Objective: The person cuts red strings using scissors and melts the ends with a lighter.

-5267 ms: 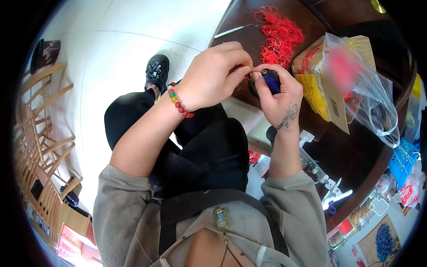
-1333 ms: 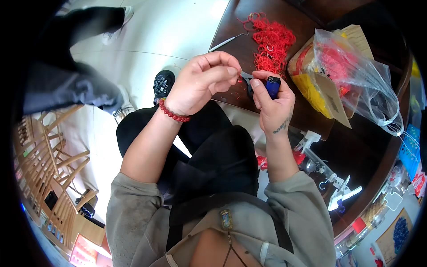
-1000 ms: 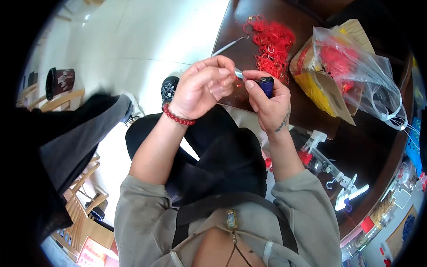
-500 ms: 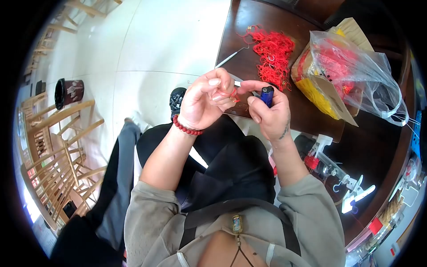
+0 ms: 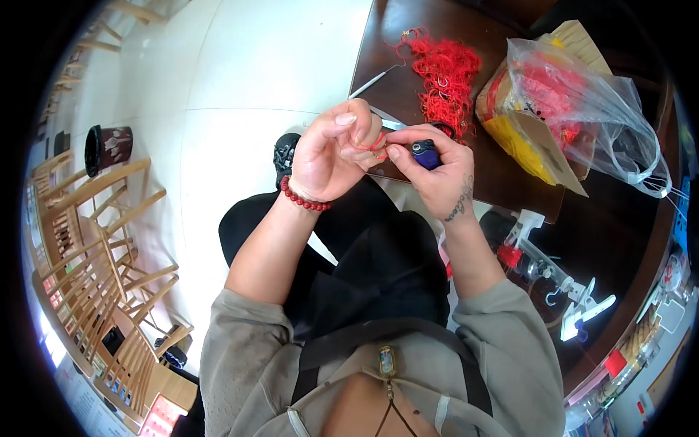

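Note:
My left hand, with a red bead bracelet on its wrist, is closed on a thin red cord looped at its fingers. My right hand keeps a dark blue lighter tucked against its palm and fingers. Its thumb and forefinger meet at the end of the red cord, almost touching the left fingers. Just behind the hands lie scissors on the dark table, partly hidden by my fingers. A tangled heap of red cords rests farther back, beside a thin hooked tool.
On the table's right stands an open cardboard box with a clear plastic bag over it. A white clamp stand is near my right forearm. To the left are wooden chairs and a dark bin.
My right thumb and forefinger have come in to the red cord at my left fingers, and the lighter has tipped. A person's grey-and-black trouser leg at the left has gone from view.

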Demonstrator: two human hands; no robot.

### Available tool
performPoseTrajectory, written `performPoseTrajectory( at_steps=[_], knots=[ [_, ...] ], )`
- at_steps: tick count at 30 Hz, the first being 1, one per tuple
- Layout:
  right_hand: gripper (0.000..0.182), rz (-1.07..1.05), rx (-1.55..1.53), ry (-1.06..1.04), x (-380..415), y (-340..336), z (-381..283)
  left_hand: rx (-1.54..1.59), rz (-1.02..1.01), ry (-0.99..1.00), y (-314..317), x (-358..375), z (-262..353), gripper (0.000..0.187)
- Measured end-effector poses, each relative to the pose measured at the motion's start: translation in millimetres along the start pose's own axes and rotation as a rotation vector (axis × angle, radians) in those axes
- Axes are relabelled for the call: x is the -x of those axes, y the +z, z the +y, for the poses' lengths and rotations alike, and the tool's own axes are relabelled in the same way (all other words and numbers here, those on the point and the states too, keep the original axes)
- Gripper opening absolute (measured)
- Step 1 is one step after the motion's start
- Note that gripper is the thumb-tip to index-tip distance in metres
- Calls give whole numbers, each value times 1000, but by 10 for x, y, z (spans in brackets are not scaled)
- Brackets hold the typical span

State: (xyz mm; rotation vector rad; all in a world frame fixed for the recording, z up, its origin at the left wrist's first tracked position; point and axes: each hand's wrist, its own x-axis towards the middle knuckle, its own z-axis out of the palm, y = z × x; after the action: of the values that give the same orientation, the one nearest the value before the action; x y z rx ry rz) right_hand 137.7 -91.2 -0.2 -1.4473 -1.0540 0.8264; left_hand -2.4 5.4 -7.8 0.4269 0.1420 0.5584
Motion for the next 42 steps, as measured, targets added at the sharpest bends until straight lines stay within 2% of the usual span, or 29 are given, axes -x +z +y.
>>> performPoseTrajectory(
  at_steps=[3, 9, 12, 14, 16, 19, 20, 23, 26, 29, 32, 35, 39, 40, 42],
  knots=[
    [11, -31, -68, 118, 17, 10, 22, -19, -19, 19, -13, -2, -10, 28],
    [8, 1, -41, 148, 11, -19, -1, -8, -40, -20, 1, 15, -3, 15],
    [7, 68, -52, 210, 19, -78, -29, -162, 122, -43, 109, 36, 53, 8],
    [7, 106, -36, 239, 27, -129, -73, -542, 172, 108, 161, -3, -28, 12],
    [7, 139, -8, 187, 27, -149, -105, -793, 203, 125, 153, 13, -56, 21],
    [8, 171, 86, 83, 36, -136, -93, -1348, 87, 293, 139, 19, -46, 20],
    [8, 180, 126, 42, 38, -129, -85, -1412, 120, 328, 179, 19, -61, 20],
    [10, 153, 165, 99, 51, -133, -110, -1482, 96, 499, 73, 11, -138, 17],
    [12, 137, 190, 119, 46, -133, -116, -1512, 78, 539, 59, -2, -119, 14],
    [12, 166, 158, 133, 26, -115, -125, -1470, 189, 315, 201, 59, -79, 10],
    [14, 279, 209, -112, 23, -186, 94, -1252, 148, 310, 12, 21, -136, 5],
    [15, 193, 390, -116, 69, -312, 135, -791, 250, -31, 111, 42, -85, 9],
    [20, 87, 746, -145, 218, -364, 244, -695, 246, -73, 92, 47, -66, 9],
    [28, 39, 788, -110, 270, -383, 266, -647, 239, -95, 62, 50, -56, 10],
    [30, -19, 878, -46, 309, -393, 279, -601, 239, -109, 50, 47, -56, 10]
  ],
)
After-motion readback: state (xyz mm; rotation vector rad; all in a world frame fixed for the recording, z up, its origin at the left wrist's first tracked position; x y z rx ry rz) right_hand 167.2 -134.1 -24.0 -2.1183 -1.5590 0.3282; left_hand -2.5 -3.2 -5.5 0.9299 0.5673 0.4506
